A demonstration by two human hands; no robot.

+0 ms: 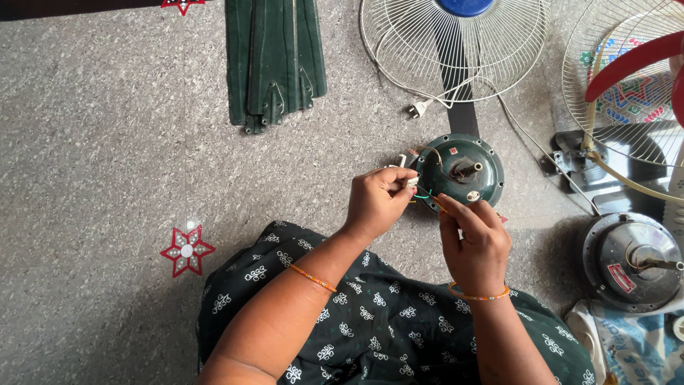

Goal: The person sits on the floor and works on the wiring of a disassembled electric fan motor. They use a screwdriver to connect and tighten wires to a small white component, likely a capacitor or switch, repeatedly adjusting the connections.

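A dark green round fan motor housing (pixel 462 171) lies on the speckled floor just beyond my hands. My left hand (pixel 376 203) pinches a small white connector (pixel 412 182) at the housing's left edge. Thin green and orange wires (pixel 425 197) run from it toward my right hand (pixel 474 239), whose fingertips are closed on the wires at the housing's near rim. Both wrists wear thin orange bangles. My lap, in a dark green patterned cloth, fills the bottom of the view.
A stack of dark green fan blades (pixel 274 60) lies at the top. A white wire fan guard (pixel 452 43) with a plug (pixel 417 109) is behind the housing. A second guard with a red blade (pixel 630 78) and a silver motor (pixel 630 260) sit right.
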